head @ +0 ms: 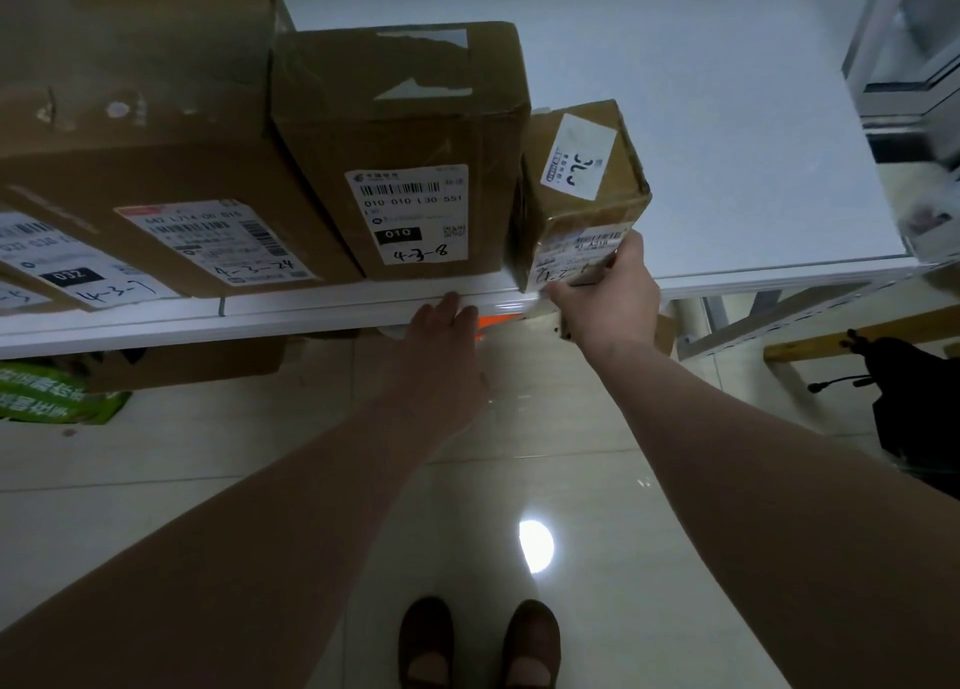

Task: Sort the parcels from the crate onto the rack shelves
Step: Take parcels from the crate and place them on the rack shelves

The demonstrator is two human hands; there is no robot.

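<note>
Gripping small parcel [582, 194] with right hand [605, 298] at the near end: thumb up the right side of the front face, fingers curled round the lower left corner, pinching the box between them. Small pale object under that palm, unidentified. Parked at the very front edge of the shelf [727, 116], hard against the right flank of the 4-3-8 parcel [405, 153]; looks slightly tilted, unclear whether fully seated. Resting left hand [441, 335] on the shelf's front lip below the 4-3-8 parcel, fingers straight and close together, holding nothing. Judging by size and the one-hand hold: light. Stiff corrugated card, taped over, probably rigid enough to push on. Glossy tape and labels likely slick, so better to put pads on bare card. No legible fragile marking. Best hold: across the near end, thumb opposing fingers, or flat palm on the front face to slide it deeper. Risks: snagging on the neighbour's side, tipping off the front edge.
</note>
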